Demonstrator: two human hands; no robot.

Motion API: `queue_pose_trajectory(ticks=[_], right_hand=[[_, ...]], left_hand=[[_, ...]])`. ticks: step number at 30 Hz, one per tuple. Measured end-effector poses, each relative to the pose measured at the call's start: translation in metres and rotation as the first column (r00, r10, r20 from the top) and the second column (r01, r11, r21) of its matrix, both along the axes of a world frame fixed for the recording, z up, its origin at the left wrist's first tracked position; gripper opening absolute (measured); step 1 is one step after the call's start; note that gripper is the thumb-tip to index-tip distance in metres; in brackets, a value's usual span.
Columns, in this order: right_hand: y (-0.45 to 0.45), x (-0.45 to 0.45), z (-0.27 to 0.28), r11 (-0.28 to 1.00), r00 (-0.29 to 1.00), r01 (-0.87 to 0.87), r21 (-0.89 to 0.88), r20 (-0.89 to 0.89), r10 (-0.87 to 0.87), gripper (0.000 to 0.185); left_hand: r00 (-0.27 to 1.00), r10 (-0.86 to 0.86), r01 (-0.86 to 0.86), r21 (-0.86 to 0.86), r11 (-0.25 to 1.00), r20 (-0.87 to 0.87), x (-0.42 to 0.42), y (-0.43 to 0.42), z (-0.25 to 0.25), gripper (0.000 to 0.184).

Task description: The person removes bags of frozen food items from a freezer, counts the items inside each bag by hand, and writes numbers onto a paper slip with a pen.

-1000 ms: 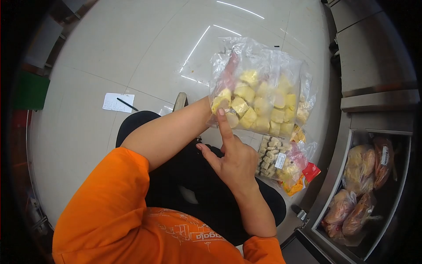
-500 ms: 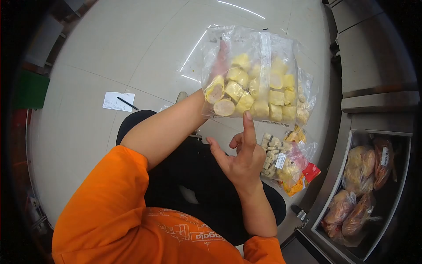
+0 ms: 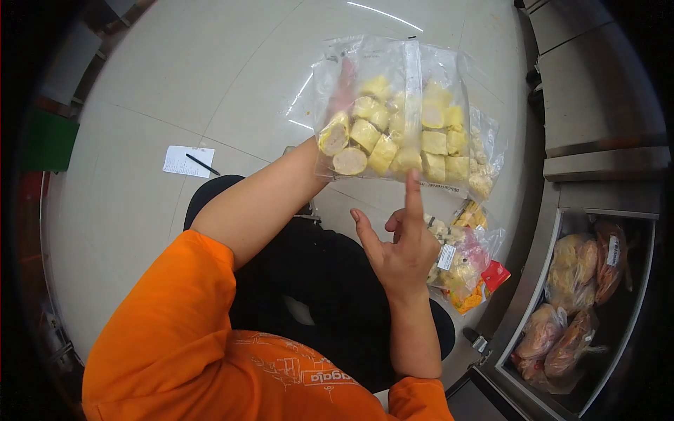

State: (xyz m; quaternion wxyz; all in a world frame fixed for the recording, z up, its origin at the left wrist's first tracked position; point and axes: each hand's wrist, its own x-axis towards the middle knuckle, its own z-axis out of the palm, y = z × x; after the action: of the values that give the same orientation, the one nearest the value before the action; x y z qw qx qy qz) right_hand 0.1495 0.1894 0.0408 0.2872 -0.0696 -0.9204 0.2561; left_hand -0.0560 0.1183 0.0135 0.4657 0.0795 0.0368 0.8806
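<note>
My left hand [image 3: 344, 88] shows blurred through the clear plastic at the left of a bag of yellow-wrapped food rolls [image 3: 379, 151]. It holds the bag up over the floor, its fingers partly hidden behind the plastic. The pieces inside are short, cut rolls with pale filling. Empty, with the index finger and thumb stretched out and the other fingers curled, my right hand [image 3: 407, 249] points at the bag's lower edge. The index fingertip is at or very near the plastic. Beyond the right hand, a bag of small dark-banded pieces [image 3: 446, 256] lies on the floor.
An open freezer drawer [image 3: 554, 224] at the right contains several bags of frozen meat [image 3: 572, 266]. A yellow and red packet [image 3: 497, 276] lies near it. Behind the held bag shows another clear bag [image 3: 484, 151]. A paper sheet [image 3: 179, 160] and black pen [image 3: 202, 164] lie left.
The bag in my left hand has shifted slightly left and up. My right hand has moved a little to the right and up, its index finger still stretched out.
</note>
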Motion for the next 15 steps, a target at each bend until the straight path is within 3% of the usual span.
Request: queue_pose_trajectory(ticks=[4, 7, 10, 13, 15], right_hand=[[0.005, -0.001, -0.006, 0.981, 0.986, 0.060, -0.184, -0.144, -0.088, 0.094], [0.018, 0.001, 0.000, 0.998, 0.998, 0.057, 0.020, 0.004, -0.057, 0.101], [0.018, 0.003, -0.004, 0.970, 0.989, 0.074, -0.233, -0.109, -0.102, 0.107], [0.024, 0.004, 0.008, 0.959, 0.987, 0.154, -0.236, -0.016, -0.162, 0.107], [0.033, 0.006, 0.012, 0.982, 0.987, 0.157, -0.101, -0.006, -0.158, 0.108]], left_hand=[[1.000, 0.000, 0.000, -0.001, 1.000, -0.006, 0.001, -0.003, 0.000, 0.113], [1.000, 0.001, -0.001, -0.003, 1.000, -0.005, 0.000, -0.003, -0.001, 0.112], [1.000, -0.001, 0.001, -0.005, 1.000, -0.007, 0.000, -0.003, 0.000, 0.112], [1.000, -0.004, 0.004, -0.004, 1.000, -0.008, -0.001, -0.003, 0.000, 0.112], [1.000, -0.007, 0.007, -0.003, 1.000, -0.008, -0.002, -0.002, -0.001, 0.112]])
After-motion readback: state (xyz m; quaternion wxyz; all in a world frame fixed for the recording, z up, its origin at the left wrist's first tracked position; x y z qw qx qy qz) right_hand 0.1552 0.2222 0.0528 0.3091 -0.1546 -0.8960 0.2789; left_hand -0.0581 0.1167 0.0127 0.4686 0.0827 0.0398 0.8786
